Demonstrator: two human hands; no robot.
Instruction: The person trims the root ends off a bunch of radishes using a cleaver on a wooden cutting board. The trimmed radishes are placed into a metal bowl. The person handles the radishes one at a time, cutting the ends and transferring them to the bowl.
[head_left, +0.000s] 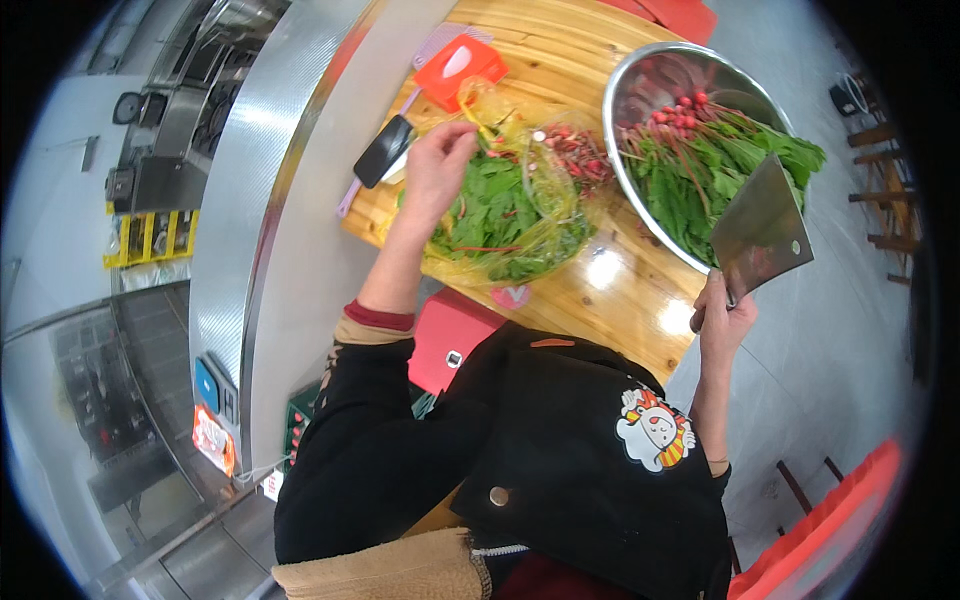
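My right hand grips the handle of a Chinese cleaver, its broad blade raised in front of a steel bowl. Bunches of red radishes with long green leaves lie in that bowl, some leaves over the rim. My left hand is over a thin yellow plastic bag, thumb and fingers pinched together at its edge. Whether they hold anything is hidden. Inside the spread bag lie cut radish leaves, with reddish trimmings at its right side.
On the wooden table are a black smartphone and a red tissue box. A metal-edged counter runs along the left. A red stool is tucked at the near edge. Wooden stools stand on the right.
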